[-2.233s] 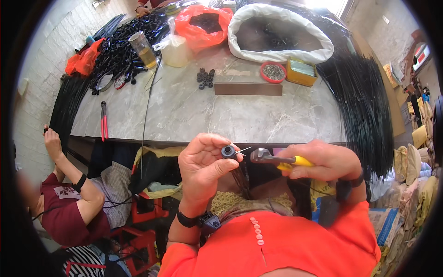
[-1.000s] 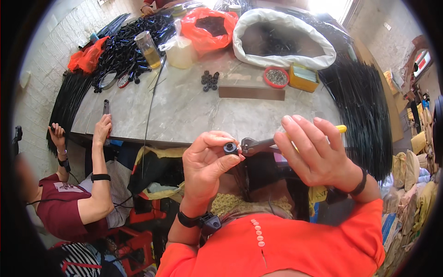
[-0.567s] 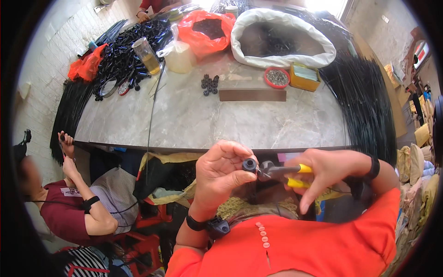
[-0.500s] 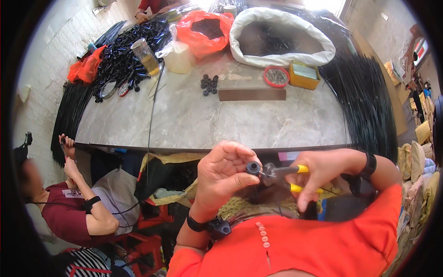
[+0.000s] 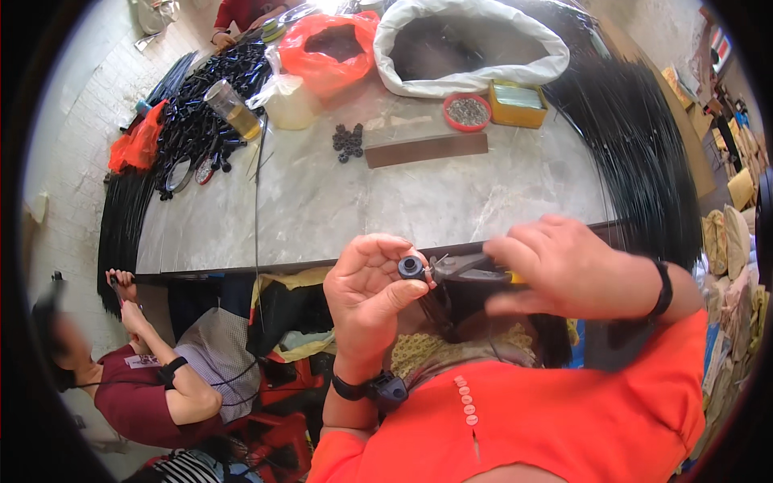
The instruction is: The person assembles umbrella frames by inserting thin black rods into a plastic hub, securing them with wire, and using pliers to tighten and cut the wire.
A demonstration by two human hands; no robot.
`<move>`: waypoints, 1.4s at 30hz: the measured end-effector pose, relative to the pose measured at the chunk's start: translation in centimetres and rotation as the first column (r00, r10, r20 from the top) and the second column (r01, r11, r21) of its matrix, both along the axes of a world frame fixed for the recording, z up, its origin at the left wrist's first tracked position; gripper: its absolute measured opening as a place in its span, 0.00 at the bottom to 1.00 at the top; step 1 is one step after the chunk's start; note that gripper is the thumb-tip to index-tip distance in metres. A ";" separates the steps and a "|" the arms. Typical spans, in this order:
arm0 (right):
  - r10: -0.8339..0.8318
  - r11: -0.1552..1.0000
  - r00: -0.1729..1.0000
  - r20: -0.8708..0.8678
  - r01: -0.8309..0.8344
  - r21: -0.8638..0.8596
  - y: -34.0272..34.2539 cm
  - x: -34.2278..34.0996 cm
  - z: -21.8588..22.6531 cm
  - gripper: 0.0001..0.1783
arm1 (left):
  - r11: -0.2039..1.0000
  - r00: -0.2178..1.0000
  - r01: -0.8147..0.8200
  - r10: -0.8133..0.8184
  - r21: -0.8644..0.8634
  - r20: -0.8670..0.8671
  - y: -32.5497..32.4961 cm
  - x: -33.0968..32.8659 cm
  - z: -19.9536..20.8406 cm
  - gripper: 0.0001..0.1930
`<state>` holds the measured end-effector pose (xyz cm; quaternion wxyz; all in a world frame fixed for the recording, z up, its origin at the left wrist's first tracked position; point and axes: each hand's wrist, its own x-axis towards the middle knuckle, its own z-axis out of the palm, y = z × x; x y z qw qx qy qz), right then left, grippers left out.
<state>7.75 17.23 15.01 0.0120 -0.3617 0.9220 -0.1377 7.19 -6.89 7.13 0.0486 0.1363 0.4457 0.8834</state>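
Between the thumb and fingers of my left hand (image 5: 369, 282) is a round black plastic fitting (image 5: 411, 267) with a hole in its end, facing up. My right hand (image 5: 555, 266), a little smeared by motion, is around the handles of grey-jawed pliers (image 5: 467, 267); a bit of yellow grip shows below its fingers. The jaws are at the right side of the fitting, beside a thin silvery wire (image 5: 440, 259). Whether they bite on the wire I cannot tell. Dark strands hang below the fitting. Both hands are just off the table's near edge.
On the stone-topped table (image 5: 306, 209) lie a brown bar (image 5: 427, 150), small black parts (image 5: 348, 143), a red dish (image 5: 467, 112) of metal bits, a yellow box (image 5: 518, 105) and a white sack (image 5: 475, 84). Long black strands (image 5: 644, 153) line the right side. A co-worker (image 5: 153, 386) sits at left.
The view has shifted slightly. My right hand has turned, its fingers now covering most of the yellow pliers handles. The left hand keeps the fitting, whose opening now faces more upward.
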 end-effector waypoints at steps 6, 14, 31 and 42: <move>0.135 0.969 0.022 0.991 0.204 -0.136 1.2 -2.2 -2.7 0.25 | 0.998 0.997 0.024 -0.028 -0.059 -0.068 0.4 0.4 0.0 0.20; -0.065 0.993 0.813 -0.578 -0.007 -0.120 1.1 -0.6 -2.7 0.23 | 0.989 0.992 -0.126 0.124 -0.077 -0.019 0.9 0.0 0.2 0.17; -0.049 0.905 0.998 -0.033 0.031 -0.424 1.5 1.7 -4.3 0.25 | 0.990 0.995 -0.097 0.099 -0.098 0.006 1.0 -0.3 -0.3 0.16; -0.148 0.893 0.975 0.166 0.204 -0.401 1.5 3.5 -3.6 0.28 | 0.998 0.992 -0.043 0.036 -0.055 -0.118 0.9 -1.1 -0.9 0.15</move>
